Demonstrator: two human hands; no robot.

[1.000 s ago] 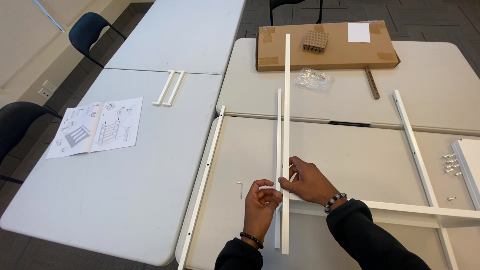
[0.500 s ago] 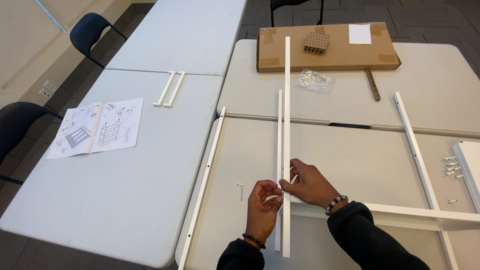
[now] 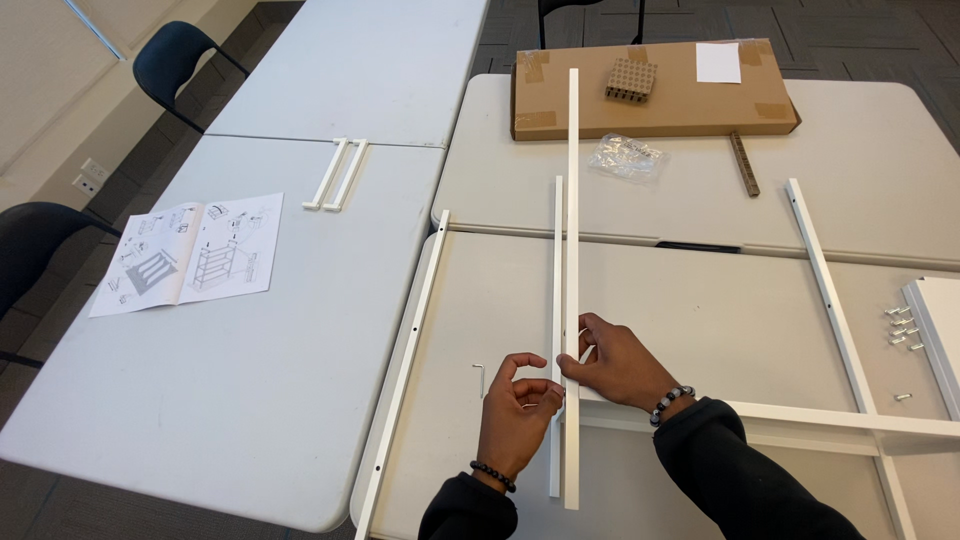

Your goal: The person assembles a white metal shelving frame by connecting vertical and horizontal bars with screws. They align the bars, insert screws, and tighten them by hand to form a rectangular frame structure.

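Two long white rails lie side by side down the near table: a longer rail (image 3: 572, 230) and a shorter rail (image 3: 556, 270) on its left. My right hand (image 3: 617, 362) rests on the longer rail, fingers gripping it where a white crossbar (image 3: 840, 418) meets it from the right. My left hand (image 3: 517, 412) is curled against the shorter rail, thumb and fingers pinched at its edge; whether something small sits between them I cannot tell. A small hex key (image 3: 480, 378) lies just left of my left hand.
Another white rail (image 3: 405, 360) runs along the table's left edge and one more rail (image 3: 826, 280) lies to the right. A cardboard box (image 3: 650, 95), a bag of hardware (image 3: 625, 156), loose screws (image 3: 898, 325), an instruction sheet (image 3: 190, 252), two short white bars (image 3: 338, 174) and chairs (image 3: 175, 55) surround.
My left hand has shifted slightly up and right, closer to the rails, with its fingers curling more. My right hand stays on the longer rail.
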